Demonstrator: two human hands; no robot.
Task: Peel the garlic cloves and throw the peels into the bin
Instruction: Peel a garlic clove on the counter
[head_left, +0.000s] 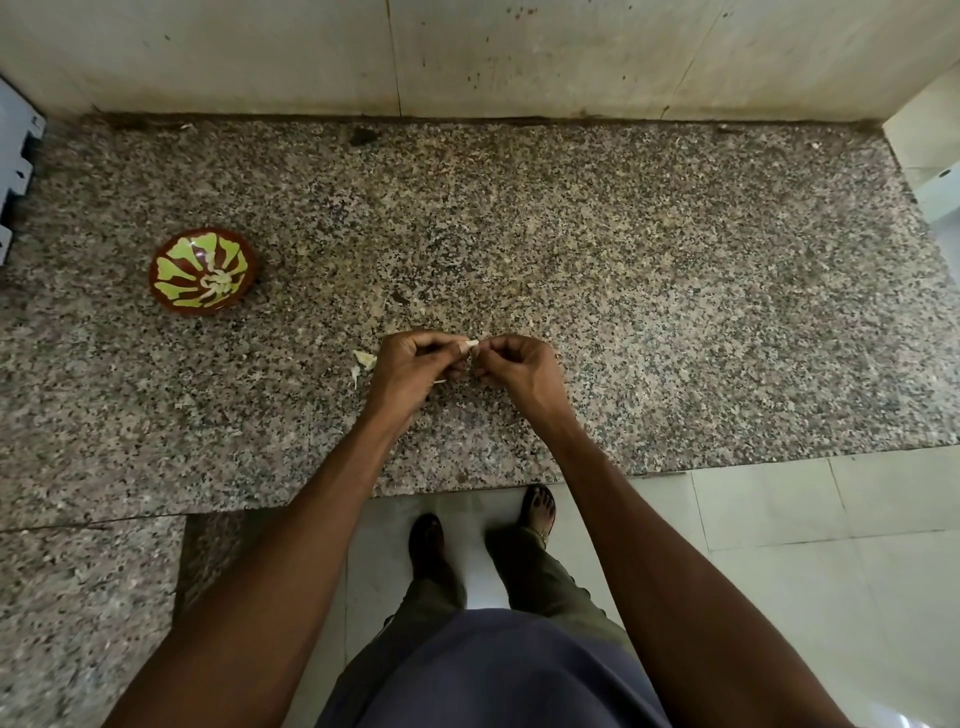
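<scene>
No writing, label, brand or number can be read anywhere here. The bowl (203, 271) on the desk (623, 291) carries only a painted green-and-brown pattern, and the white boxes (930, 156) at the right edge look blank, though they are too cut off to be sure.

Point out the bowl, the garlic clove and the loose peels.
bowl (203, 271): head view, its patterned inside.
garlic clove (471, 343): head view, pale tip between both hands.
loose peels (365, 359): head view, largest scrap.

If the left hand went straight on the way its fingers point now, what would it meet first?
The left hand points right, at the right hand. It would meet the clove pinched between them, then that hand, almost at once; they seem level, though depth is unclear.
</scene>
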